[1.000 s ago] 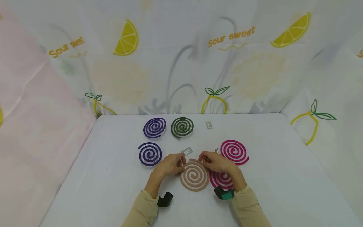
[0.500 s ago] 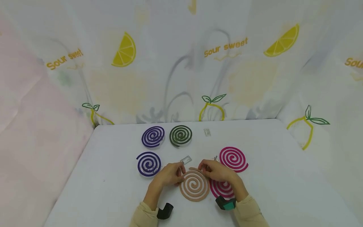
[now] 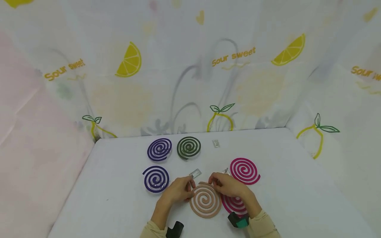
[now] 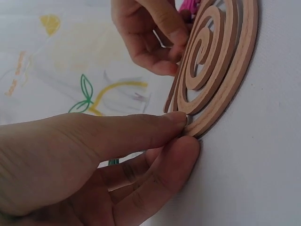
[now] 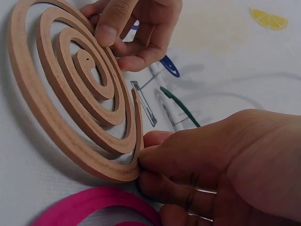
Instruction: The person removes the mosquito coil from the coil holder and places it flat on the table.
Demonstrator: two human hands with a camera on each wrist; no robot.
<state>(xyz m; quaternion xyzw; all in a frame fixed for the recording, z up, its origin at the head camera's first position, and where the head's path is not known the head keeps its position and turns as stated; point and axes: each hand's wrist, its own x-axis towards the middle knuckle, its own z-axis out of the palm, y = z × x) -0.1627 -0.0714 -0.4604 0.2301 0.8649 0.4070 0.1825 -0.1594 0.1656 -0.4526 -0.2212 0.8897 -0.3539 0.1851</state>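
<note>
A light brown mosquito coil (image 3: 205,217) lies between my two hands at the front of the table. My left hand (image 3: 179,191) pinches its left edge; thumb and forefinger close on the outer ring in the left wrist view. On the upper right side, my right hand (image 3: 228,185) pinches the rim, thumb and fingertips at the outer strip (image 5: 51,127). The coil's loose tail end points up between the hands. Under my right wrist lies a pink coil (image 3: 233,207), partly hidden. A small metal coil stand (image 3: 195,173) sits just beyond the left fingertips.
Two purple coils (image 3: 156,179) lie to the left, with a green coil (image 3: 189,147) at the back. Another pink coil (image 3: 244,170) is right of my right hand. Further metal stands (image 3: 216,143) lie at the back and by the right hand. Printed cloth walls surround the white table.
The head view has tilted up, so the table and everything on it sit lower in the picture. Both hands keep their hold on the brown mosquito coil, with barely any movement.
</note>
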